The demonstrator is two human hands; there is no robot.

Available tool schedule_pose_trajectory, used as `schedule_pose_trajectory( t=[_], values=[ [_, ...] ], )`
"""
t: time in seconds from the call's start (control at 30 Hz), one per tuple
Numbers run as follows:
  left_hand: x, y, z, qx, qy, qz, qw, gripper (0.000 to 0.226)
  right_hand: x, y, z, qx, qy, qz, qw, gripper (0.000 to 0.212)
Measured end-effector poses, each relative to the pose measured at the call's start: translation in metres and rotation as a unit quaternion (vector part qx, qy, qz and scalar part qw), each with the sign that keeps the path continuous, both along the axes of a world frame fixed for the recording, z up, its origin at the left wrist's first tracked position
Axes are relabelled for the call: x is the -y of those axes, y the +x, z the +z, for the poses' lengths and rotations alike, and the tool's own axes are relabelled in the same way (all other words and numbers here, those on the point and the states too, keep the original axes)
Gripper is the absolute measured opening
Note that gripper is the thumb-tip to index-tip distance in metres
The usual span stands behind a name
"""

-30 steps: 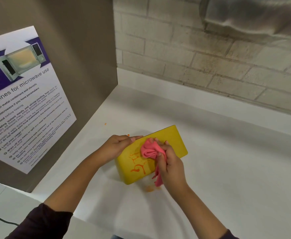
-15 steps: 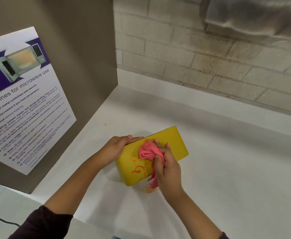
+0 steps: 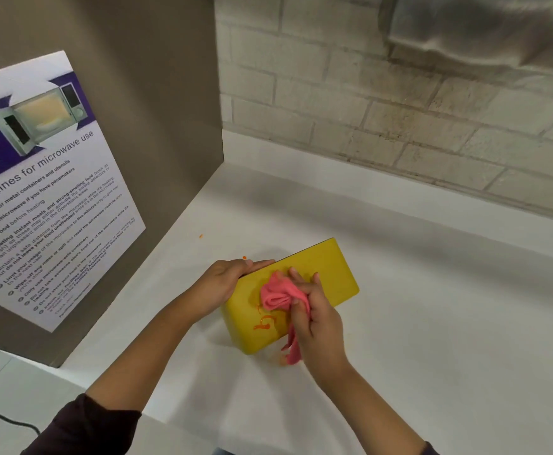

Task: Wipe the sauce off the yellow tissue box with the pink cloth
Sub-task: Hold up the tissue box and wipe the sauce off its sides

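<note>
Since the earlier frame, the pink cloth (image 3: 276, 294) is shifted up the yellow tissue box (image 3: 330, 274), which is tilted on the white surface (image 3: 432, 323). It is bunched in the clenched right hand (image 3: 314, 318); the box's far edge is gripped by the left hand (image 3: 224, 284). Orange sauce (image 3: 265, 323) is left lower down; anything beneath the cloth is hidden

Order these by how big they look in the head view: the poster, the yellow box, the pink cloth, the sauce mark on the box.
1. Poster, though it is nearer the camera.
2. Yellow box.
3. Pink cloth, bunched in the right hand.
4. Sauce mark.
</note>
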State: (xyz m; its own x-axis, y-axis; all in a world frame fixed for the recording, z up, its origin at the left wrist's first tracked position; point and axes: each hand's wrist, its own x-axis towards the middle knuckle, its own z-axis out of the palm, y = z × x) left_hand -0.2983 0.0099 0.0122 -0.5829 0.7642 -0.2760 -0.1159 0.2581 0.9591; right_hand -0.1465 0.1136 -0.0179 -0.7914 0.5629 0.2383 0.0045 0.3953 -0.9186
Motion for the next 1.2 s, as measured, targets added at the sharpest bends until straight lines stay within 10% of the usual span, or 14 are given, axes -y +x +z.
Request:
schedule_pose_trajectory(
  t=[0.13, 0.4, 0.63, 0.9, 1.2],
  values=[
    [-0.001, 0.001, 0.000, -0.008, -0.002, 0.011, 1.000, 0.050, 0.009, -0.015, 0.007, -0.002, -0.043, -0.086, 0.995, 0.029],
    [0.002, 0.001, 0.001, -0.011, -0.008, -0.013, 1.000, 0.047, 0.011, -0.004, 0.007, -0.009, 0.074, 0.096, 0.993, 0.031],
    [-0.001, 0.001, 0.001, -0.020, -0.021, -0.001, 1.000, 0.051, 0.012, -0.014, 0.011, -0.035, 0.016, -0.036, 0.999, 0.035],
    [0.004, 0.000, 0.006, 0.012, -0.018, -0.035, 0.999, 0.038, 0.015, -0.002, 0.009, -0.010, 0.103, 0.161, 0.981, 0.032],
    [0.005, 0.005, 0.000, -0.003, -0.024, -0.033, 0.999, 0.044, 0.026, -0.017, 0.010, -0.031, 0.047, 0.015, 0.998, 0.031]
  ],
)
